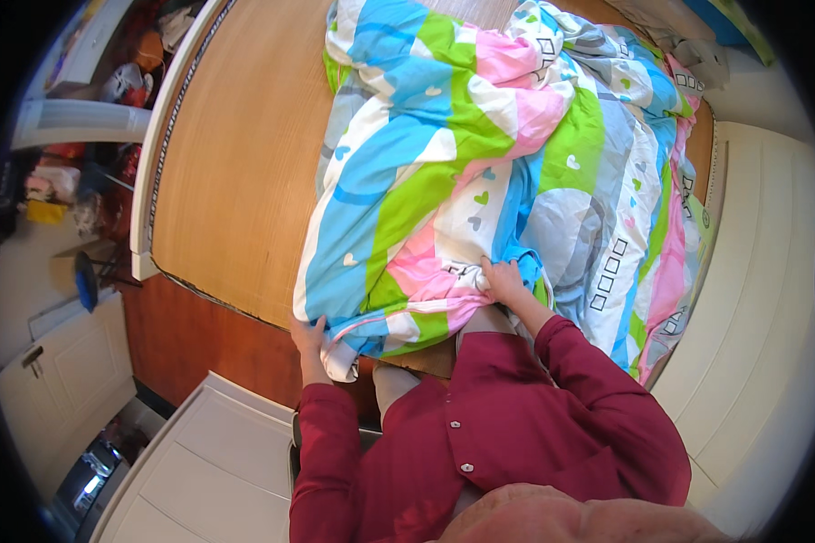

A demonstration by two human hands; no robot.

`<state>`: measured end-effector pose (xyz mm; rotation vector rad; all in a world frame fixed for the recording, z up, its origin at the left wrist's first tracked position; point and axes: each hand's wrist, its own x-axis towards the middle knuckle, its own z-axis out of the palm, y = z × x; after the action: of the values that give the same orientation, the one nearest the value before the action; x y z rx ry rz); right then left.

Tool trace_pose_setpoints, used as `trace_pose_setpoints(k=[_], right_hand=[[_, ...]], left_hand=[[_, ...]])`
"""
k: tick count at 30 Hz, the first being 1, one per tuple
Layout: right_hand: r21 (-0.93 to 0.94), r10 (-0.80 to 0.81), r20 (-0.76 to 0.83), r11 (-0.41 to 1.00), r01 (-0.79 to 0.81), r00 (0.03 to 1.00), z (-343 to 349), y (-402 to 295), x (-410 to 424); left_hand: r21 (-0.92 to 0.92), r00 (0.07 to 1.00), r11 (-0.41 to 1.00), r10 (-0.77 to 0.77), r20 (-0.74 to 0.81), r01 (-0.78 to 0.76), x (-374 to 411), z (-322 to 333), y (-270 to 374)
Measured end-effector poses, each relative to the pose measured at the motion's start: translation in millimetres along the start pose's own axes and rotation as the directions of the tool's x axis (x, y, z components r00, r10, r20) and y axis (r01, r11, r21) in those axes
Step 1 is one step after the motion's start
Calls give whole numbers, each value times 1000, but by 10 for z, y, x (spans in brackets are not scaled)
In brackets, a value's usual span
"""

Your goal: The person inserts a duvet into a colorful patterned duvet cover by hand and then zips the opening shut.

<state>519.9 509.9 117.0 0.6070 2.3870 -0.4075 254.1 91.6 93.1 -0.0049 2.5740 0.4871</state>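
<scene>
A rumpled duvet in a multicoloured cover (407, 176), with blue, green, pink, white and grey bands and small hearts, lies heaped over a wooden bed board (244, 156). At its near left corner, my left hand (308, 334) grips the cover's edge, close to the board's front edge. My right hand (504, 279) is closed on bunched fabric at the middle of the near side. A pink-edged seam runs along the cover between both hands. The fingertips of both hands are partly hidden in the folds.
White panelled furniture (740, 285) flanks the bed on the right, and another cream panel (204, 468) stands at the lower left. Reddish wooden floor (204, 339) shows at the bed's near left. Beyond the bed's left rail are cluttered shelves, a blue-topped stool (86, 282) and a white door (75, 380).
</scene>
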Motion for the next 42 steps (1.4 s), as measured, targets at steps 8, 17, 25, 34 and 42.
trace_pose_setpoints(k=[8,17,25,34,42], right_hand=[[170,107,153,977,-132,983,-465,-87,-606],[495,492,-741,860,-123,457,-1982,188,-2197],[794,661,-607,530,299,442,-2555,-441,-3616],[815,881,-422,264,516,215,-2113,24,-3081],[968,705,-239,121,218,668,-2333,252,-2611]], left_hand=[[-7,922,993,-110,371,121,-42,223,197],[-956,817,251,513,265,153,369,-2506,1509],[-828,533,29,753,386,560,-151,-2116,1119],[-622,504,524,367,782,582,-245,-1784,1073],[-771,739,619,448,504,151,136,-4430,2591]])
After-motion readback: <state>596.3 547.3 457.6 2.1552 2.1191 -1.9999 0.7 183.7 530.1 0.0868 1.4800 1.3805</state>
